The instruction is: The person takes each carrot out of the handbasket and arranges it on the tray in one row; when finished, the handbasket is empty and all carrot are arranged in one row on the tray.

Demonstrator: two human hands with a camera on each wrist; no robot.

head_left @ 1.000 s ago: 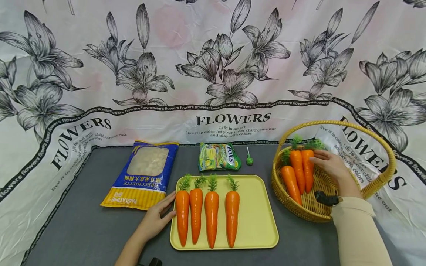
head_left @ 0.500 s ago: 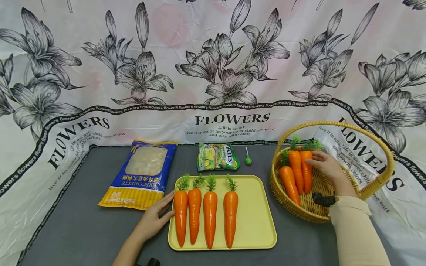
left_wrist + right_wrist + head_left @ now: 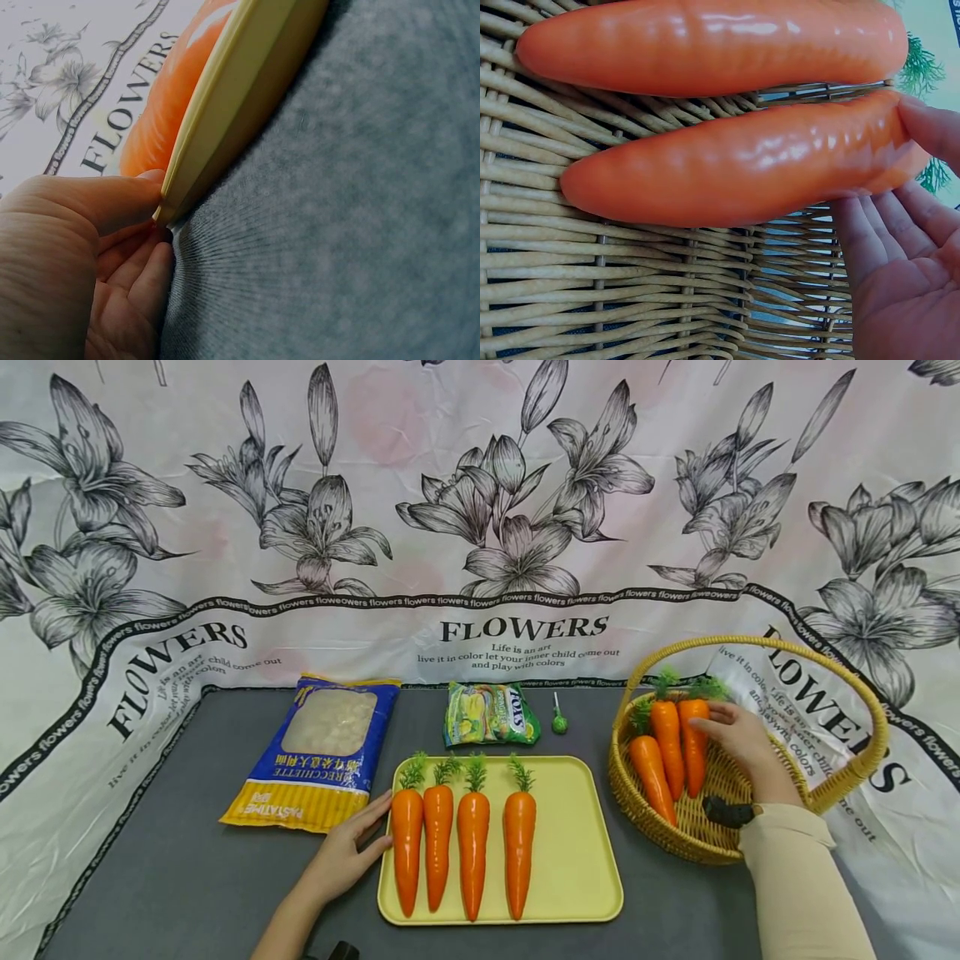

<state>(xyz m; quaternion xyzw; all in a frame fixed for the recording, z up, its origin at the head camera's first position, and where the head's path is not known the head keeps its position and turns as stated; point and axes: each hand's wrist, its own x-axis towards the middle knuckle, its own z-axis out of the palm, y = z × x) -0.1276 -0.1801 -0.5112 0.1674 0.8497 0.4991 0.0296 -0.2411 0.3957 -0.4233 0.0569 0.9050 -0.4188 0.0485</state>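
Note:
My right hand (image 3: 738, 731) grips an orange toy carrot (image 3: 750, 165) near its leafy top, thumb on one side and fingers on the other. This carrot lies inside the wicker basket (image 3: 660, 839) beside two more, a middle carrot (image 3: 667, 743) and a left carrot (image 3: 652, 781). At the left edge of the yellow tray (image 3: 570, 835), my left hand (image 3: 348, 852) rests with thumb and fingertips touching the rim, fingers nearly straight. Several carrots lie upright in a row on the tray, leaves pointing away; the leftmost carrot (image 3: 407, 852) is right by my fingertips.
A blue and yellow pasta bag (image 3: 315, 760) lies left of the tray. Behind the tray are a green candy bag (image 3: 491, 714) and a green lollipop (image 3: 559, 722). The basket's tall handle (image 3: 757, 642) arches over its opening. A flower-printed cloth (image 3: 517, 552) hangs behind.
The head view shifts very slightly. My right hand stays on the carrot in the basket, which moves only a little. The left hand keeps its place at the tray.

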